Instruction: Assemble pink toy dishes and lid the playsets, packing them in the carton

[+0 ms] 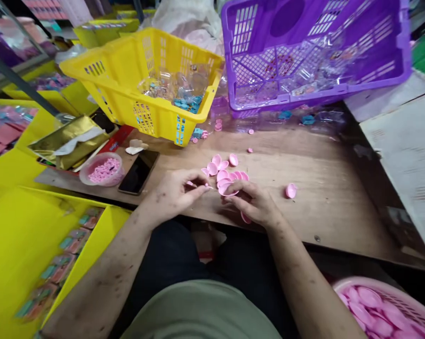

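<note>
My left hand [179, 190] is closed in a pinch on a tiny pink plastic piece [207, 186], at the front of the wooden table. Just to its right, my right hand [252, 200] has its thumb and fingers closed on a pink oval plastic shell [226, 187], partly hidden by the fingers. Several more pink shells [212, 168] lie loosely piled behind the hands. One lone shell [291, 190] rests farther right, and another [245, 217] shows below my right hand at the table edge.
Left of my hands are a dark phone [139, 172] and a tub of small pink pieces [102, 169]. A yellow basket [124, 89] and a purple basket [321, 94] stand at the back. A pink basket of shells [349, 282] sits low right; a white box [406, 155] borders the table.
</note>
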Demonstrator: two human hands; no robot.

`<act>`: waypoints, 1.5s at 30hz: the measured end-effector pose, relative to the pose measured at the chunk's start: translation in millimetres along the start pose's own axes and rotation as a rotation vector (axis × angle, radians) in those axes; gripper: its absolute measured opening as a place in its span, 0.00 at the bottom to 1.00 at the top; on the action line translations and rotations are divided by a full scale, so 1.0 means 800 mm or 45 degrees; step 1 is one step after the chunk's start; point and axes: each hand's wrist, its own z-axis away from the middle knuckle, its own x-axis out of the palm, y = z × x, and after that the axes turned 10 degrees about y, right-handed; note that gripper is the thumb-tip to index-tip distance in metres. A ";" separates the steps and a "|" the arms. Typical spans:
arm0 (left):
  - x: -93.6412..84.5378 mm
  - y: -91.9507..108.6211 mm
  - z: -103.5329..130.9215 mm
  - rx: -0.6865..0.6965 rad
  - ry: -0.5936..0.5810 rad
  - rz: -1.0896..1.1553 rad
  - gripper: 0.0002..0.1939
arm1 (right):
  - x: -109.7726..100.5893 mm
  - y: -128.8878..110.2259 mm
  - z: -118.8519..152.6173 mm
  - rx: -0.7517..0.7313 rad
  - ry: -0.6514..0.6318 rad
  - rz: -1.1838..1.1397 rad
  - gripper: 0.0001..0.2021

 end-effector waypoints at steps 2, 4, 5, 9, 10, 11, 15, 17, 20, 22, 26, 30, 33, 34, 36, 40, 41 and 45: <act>0.013 0.002 -0.006 0.071 -0.099 -0.048 0.07 | -0.003 0.002 0.002 -0.096 -0.015 -0.006 0.14; 0.015 0.002 -0.009 0.117 -0.141 -0.093 0.07 | -0.005 0.005 0.004 -0.145 -0.026 0.021 0.15; 0.014 0.002 -0.010 0.132 -0.155 -0.103 0.08 | -0.005 0.006 0.004 -0.145 -0.036 0.034 0.16; 0.011 0.005 -0.011 0.161 -0.212 -0.108 0.09 | -0.008 0.007 0.004 -0.069 -0.062 0.037 0.18; 0.011 0.005 -0.010 0.162 -0.219 -0.118 0.09 | -0.008 0.006 0.004 -0.054 -0.064 0.037 0.18; 0.012 0.006 -0.010 0.161 -0.222 -0.128 0.09 | -0.009 0.005 0.004 -0.046 -0.066 0.036 0.18; 0.013 0.007 -0.012 0.157 -0.209 -0.162 0.08 | -0.010 0.002 0.005 -0.082 -0.088 0.034 0.16; 0.013 0.008 -0.014 0.162 -0.210 -0.199 0.08 | -0.010 0.002 0.005 -0.084 -0.102 0.052 0.16; 0.012 0.008 -0.015 0.185 -0.251 -0.272 0.09 | -0.010 0.003 0.005 -0.066 -0.125 0.066 0.17; 0.012 0.009 -0.016 0.216 -0.276 -0.320 0.10 | -0.009 0.004 0.006 -0.063 -0.134 0.066 0.18; 0.010 0.013 -0.020 0.270 -0.338 -0.393 0.10 | -0.008 0.002 0.005 -0.055 -0.153 0.087 0.19; 0.009 0.017 -0.032 0.255 -0.498 -0.468 0.11 | -0.006 -0.002 0.004 -0.123 -0.195 0.096 0.18; 0.012 0.016 -0.041 0.211 -0.572 -0.525 0.10 | -0.006 -0.002 0.005 -0.132 -0.213 0.141 0.18; 0.012 0.015 -0.043 0.204 -0.586 -0.519 0.10 | -0.006 -0.001 0.005 -0.131 -0.213 0.159 0.17; 0.013 0.011 -0.046 0.213 -0.600 -0.471 0.11 | -0.007 0.003 0.004 -0.141 -0.210 0.182 0.16; 0.009 0.003 -0.045 0.265 -0.512 -0.389 0.09 | -0.011 0.001 -0.002 -0.138 -0.181 0.157 0.14; 0.007 0.002 -0.043 0.271 -0.456 -0.417 0.09 | -0.012 -0.004 -0.002 -0.135 -0.146 0.160 0.15; 0.005 0.002 -0.027 0.246 -0.236 -0.818 0.05 | -0.019 -0.024 0.019 -0.157 0.112 0.470 0.20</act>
